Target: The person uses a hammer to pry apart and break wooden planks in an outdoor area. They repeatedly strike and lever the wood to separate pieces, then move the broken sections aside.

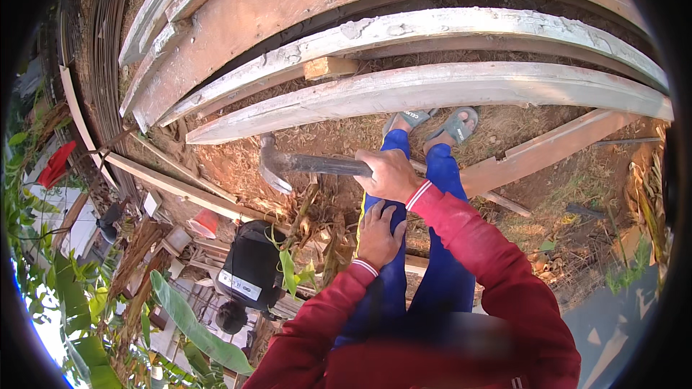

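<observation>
A claw hammer (311, 164) extends leftward from my right hand (390, 175), which is closed around its dark handle. Its steel head hangs over the dirt, with the claw toward me. My left hand (378, 235) lies on the blue trouser leg (391, 281), fingers slightly apart and holding nothing. Beyond the hammer runs a long whitish wooden board (411, 86), its edge facing up. Behind it is another board (443, 24) crusted with what looks like dried cement. A short wooden block (331, 67) sits between these two boards.
A wide brown panel (335, 0) lies farther off. Beside my sandalled feet (457, 124), a notched board (540, 151) slants across the ground. A person in a dark shirt (251, 259) is at lower left, near a red bucket (204, 223) and banana leaves (197, 329).
</observation>
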Tool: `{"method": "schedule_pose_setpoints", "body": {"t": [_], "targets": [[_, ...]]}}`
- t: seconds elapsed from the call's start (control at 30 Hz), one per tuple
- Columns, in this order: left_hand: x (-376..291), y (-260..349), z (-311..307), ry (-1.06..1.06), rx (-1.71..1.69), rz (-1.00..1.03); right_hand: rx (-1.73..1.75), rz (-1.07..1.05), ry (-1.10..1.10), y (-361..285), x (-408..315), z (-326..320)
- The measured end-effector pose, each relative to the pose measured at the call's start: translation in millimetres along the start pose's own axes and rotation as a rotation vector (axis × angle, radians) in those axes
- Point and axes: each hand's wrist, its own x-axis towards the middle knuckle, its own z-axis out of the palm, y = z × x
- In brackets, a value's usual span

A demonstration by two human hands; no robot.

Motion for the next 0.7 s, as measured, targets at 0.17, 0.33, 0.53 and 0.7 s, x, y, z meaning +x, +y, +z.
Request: {"method": "schedule_pose_setpoints", "body": {"t": [0.17, 0.33, 0.53, 0.7], "targets": [[9, -1, 0, 0.032, -0.008, -0.102, -0.15, 0.436, -0.09, 59, 56, 50], [13, -2, -5, 0.008, -0.038, -0.186, -0.083, 0.579, -0.085, 53, 76, 53], [15, -3, -6, 0.028, -0.064, -0.189, -0.139, 0.358, -0.136, 41, 67, 45], [23, -5, -11, 0.017, -0.024, -0.185, -0.183, 0.636, -0.164, 55, 92, 38]]}}
